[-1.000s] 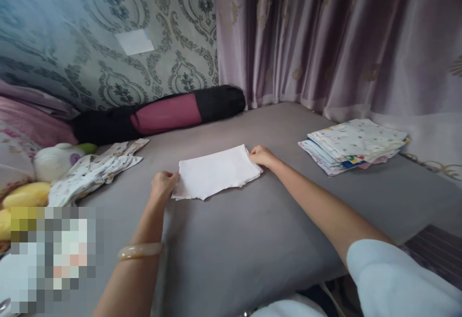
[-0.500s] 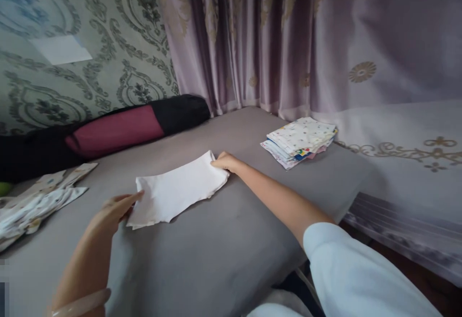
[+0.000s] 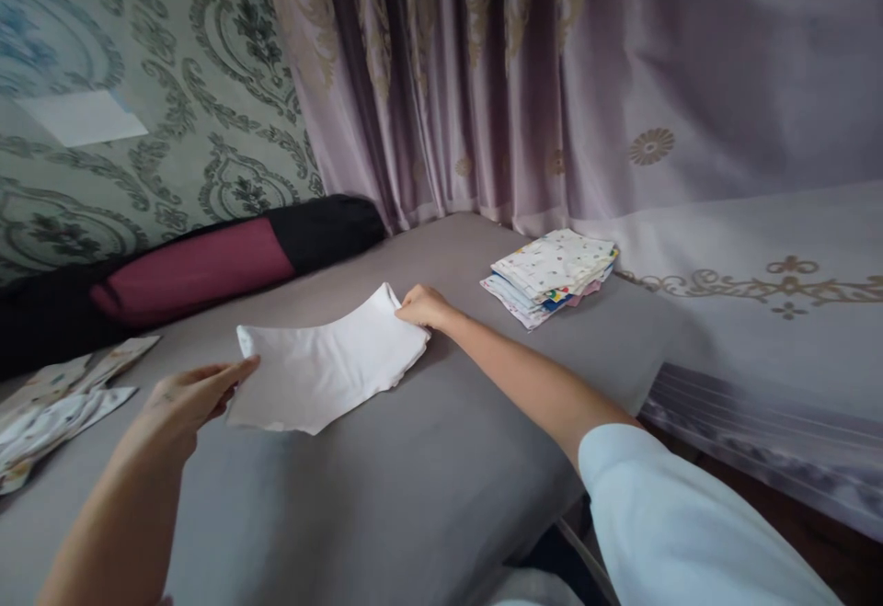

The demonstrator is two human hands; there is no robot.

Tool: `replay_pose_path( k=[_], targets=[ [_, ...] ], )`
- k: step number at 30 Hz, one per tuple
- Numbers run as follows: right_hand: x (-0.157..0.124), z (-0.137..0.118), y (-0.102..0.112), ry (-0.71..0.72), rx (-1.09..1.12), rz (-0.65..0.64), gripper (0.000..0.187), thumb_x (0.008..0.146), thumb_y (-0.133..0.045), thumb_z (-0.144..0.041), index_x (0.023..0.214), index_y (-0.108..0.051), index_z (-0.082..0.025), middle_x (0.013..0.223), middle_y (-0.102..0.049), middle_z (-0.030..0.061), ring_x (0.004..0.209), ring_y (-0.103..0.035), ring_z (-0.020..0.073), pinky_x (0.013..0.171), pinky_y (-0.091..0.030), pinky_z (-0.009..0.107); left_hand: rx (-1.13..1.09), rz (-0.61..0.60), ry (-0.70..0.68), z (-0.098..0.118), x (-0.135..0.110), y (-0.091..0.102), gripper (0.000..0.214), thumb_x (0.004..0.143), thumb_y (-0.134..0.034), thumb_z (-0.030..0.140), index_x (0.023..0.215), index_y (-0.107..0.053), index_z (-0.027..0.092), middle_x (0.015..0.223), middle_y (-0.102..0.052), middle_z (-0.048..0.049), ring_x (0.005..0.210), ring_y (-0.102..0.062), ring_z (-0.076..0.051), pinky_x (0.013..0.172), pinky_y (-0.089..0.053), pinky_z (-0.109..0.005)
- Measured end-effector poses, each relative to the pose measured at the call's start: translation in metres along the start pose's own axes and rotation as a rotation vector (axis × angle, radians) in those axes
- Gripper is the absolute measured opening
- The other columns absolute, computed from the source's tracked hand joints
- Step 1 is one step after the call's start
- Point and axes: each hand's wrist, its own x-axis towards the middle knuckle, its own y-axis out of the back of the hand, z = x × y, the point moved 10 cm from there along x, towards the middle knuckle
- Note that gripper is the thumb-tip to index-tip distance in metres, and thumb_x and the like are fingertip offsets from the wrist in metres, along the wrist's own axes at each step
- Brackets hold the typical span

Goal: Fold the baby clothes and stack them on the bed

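Observation:
A white folded cloth garment (image 3: 331, 362) stretches between my two hands over the grey bed, sagging a little in the middle. Its left edge is pinched by my left hand (image 3: 197, 390), thumb on top and the other fingers underneath. At the upper right corner, my right hand (image 3: 424, 305) grips several layers of the fabric. Which kind of garment it is, I cannot make out. Whether its lower edge touches the sheet is unclear.
A stack of folded printed clothes (image 3: 556, 270) lies at the right back of the grey bed (image 3: 386, 514). Patterned clothes (image 3: 62, 404) lie at the left. A long black and maroon bolster (image 3: 200, 266) runs along the papered wall. Purple curtains (image 3: 475, 82) hang behind.
My left hand has moved slightly left and up with its end of the white cloth, which now hangs more curved. The view has turned a little to the right.

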Motion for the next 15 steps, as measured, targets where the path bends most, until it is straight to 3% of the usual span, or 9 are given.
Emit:
replay_pose_path(
  k=[3,5,9,15],
  targets=[
    [-0.003,0.013,0.033,-0.025,-0.012,0.047,0.018,0.071,-0.066,-0.025,0.085,-0.076,-0.020,0.087,-0.076,0.0057,0.080,-0.068,0.0163,0.059,-0.043,0.019,-0.160,-0.069,0.101,0.018,-0.014,-0.018,0.029,0.048,-0.080,0.037,0.062,-0.064,0.017,0.048,-0.052,0.0055,0.053,-0.047,-0.010,0.055,-0.042,-0.020],
    [-0.005,0.025,0.053,-0.046,-0.008,0.056,0.014,0.074,-0.065,-0.024,0.080,-0.076,-0.017,0.079,-0.075,0.0067,0.071,-0.067,0.0152,0.057,-0.044,0.019,-0.217,-0.102,0.098,0.036,-0.024,-0.034,0.027,0.051,-0.080,0.033,0.064,-0.064,0.016,0.050,-0.053,0.0055,0.054,-0.048,-0.009,0.056,-0.042,-0.020],
    [-0.008,0.062,0.094,-0.158,0.106,0.099,0.014,0.078,-0.062,-0.018,0.083,-0.073,-0.012,0.067,-0.073,0.0059,0.048,-0.060,0.0098,0.049,-0.045,0.018,-0.332,-0.261,0.011,0.080,-0.048,-0.080,0.031,0.051,-0.083,0.034,0.064,-0.063,0.014,0.052,-0.052,0.0050,0.051,-0.045,-0.007,0.051,-0.036,-0.020],
    [-0.020,0.115,0.168,-0.230,0.184,0.295,0.010,0.081,-0.061,-0.014,0.082,-0.070,-0.010,0.069,-0.074,0.0071,0.047,-0.061,0.0089,0.042,-0.045,0.015,-0.517,-0.437,-0.095,0.137,-0.080,-0.153,0.039,0.046,-0.087,0.036,0.068,-0.067,0.011,0.057,-0.054,0.0031,0.050,-0.042,-0.006,0.049,-0.032,-0.021]
  ],
)
